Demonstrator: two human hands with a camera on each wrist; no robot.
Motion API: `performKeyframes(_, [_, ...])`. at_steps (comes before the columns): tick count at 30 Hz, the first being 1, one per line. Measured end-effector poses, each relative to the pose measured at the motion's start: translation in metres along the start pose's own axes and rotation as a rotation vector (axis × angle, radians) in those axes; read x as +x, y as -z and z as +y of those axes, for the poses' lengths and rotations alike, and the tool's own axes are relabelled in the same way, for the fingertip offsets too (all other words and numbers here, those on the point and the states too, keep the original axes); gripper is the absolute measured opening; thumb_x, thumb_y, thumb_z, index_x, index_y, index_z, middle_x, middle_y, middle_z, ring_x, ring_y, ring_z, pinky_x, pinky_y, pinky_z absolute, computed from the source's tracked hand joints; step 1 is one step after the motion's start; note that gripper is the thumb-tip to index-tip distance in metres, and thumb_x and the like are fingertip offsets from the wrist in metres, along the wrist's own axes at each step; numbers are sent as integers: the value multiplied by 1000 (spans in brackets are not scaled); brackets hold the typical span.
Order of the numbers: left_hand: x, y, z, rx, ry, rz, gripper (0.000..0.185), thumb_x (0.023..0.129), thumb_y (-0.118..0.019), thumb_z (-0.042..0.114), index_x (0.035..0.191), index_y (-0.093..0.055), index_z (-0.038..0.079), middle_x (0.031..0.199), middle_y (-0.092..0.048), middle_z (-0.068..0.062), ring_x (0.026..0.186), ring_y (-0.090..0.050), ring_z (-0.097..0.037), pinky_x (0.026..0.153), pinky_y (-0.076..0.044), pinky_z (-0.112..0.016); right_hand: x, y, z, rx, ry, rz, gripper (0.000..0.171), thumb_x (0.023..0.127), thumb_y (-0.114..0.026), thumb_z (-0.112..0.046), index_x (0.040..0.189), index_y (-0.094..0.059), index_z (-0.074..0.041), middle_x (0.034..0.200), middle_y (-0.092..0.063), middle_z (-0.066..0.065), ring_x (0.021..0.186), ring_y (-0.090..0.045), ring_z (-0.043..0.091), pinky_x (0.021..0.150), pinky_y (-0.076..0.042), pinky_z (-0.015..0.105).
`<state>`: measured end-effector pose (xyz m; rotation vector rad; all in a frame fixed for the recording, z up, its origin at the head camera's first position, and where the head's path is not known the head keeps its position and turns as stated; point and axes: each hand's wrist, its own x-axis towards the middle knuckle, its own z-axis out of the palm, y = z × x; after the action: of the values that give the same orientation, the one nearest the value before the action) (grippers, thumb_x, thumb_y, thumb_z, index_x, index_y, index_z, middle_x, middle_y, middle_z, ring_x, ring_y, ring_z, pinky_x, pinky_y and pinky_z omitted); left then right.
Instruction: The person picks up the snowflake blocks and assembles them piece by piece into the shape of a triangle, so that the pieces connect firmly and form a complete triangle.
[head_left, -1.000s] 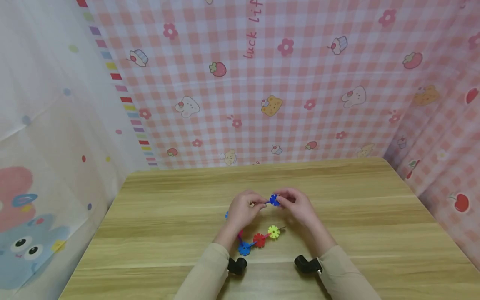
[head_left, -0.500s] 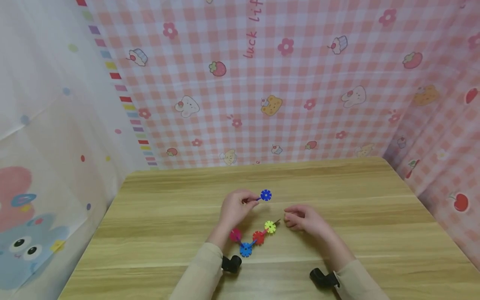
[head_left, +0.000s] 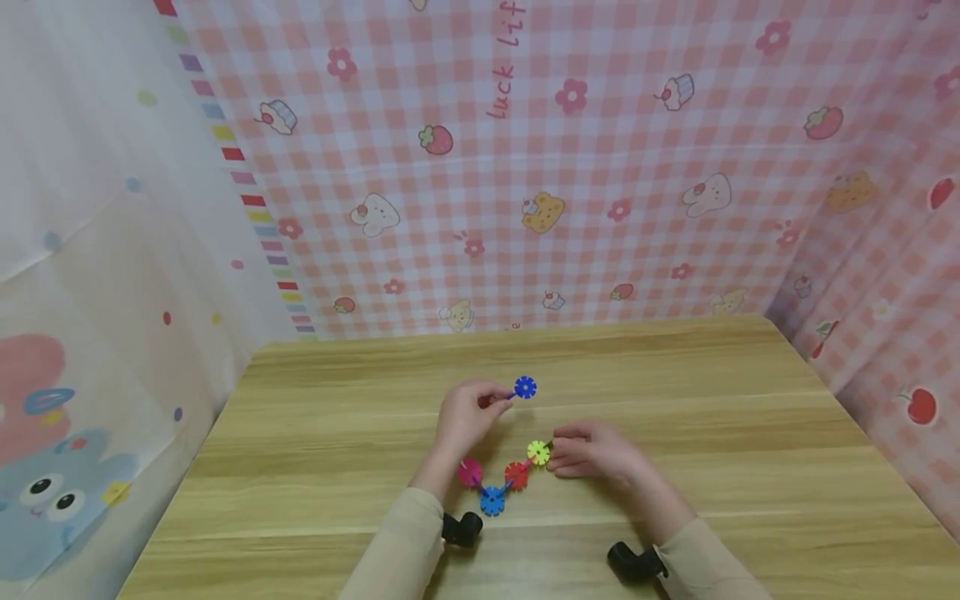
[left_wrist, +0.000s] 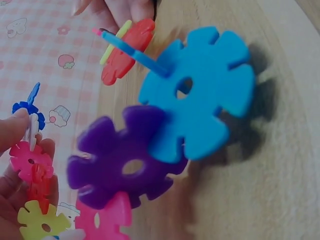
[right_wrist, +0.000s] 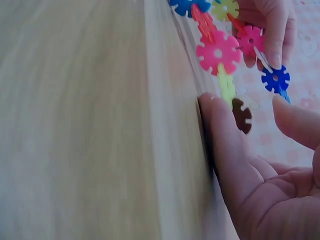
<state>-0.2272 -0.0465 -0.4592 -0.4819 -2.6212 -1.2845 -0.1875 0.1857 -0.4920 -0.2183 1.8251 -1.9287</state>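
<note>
A chain of interlocking plastic snowflake discs curves between my hands. My left hand [head_left: 467, 417] pinches it near a white disc [left_wrist: 33, 131], with a dark blue disc [head_left: 525, 387] sticking out beyond the fingertips. From there the chain hangs through purple [left_wrist: 100, 160] and light blue [left_wrist: 215, 100] discs to a yellow disc [head_left: 537, 458]. A brown disc [right_wrist: 242, 117] forms its right end. My right hand [head_left: 596, 450] is beside that end, fingers extended and thumb apart from it. Whether its fingers touch the brown disc I cannot tell. Part of the chain is hidden behind the left hand.
The wooden table [head_left: 337, 467] spreads around both hands. A pink checked cloth [head_left: 465, 167] hangs behind it, and a pale curtain [head_left: 112, 275] is on the left. Each wrist carries a black camera mount [head_left: 633, 562].
My right hand has let go of the dark blue disc and come down toward the yellow and brown end. The left hand, still holding the chain, has shifted slightly left.
</note>
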Motion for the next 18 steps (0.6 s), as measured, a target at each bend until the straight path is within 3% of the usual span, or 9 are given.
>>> performKeyframes(8, [0, -2, -2, -94, 18, 24, 11, 87, -76, 9, 98, -77, 7, 85, -69, 0, 76, -59, -13, 68, -52, -26, 9, -13, -4, 152, 28, 131, 62, 98, -56, -1, 143, -20, 23, 127, -51, 39, 100, -66, 30, 92, -53, 41])
performKeyframes(18, [0, -4, -3, -150, 7, 61, 17, 88, -74, 7, 104, -74, 2, 92, -71, -6, 80, -62, -17, 72, -53, -27, 24, -23, -10, 105, 79, 333, 48, 97, -61, -7, 135, -43, 17, 121, -58, 26, 89, -66, 22, 87, -56, 38])
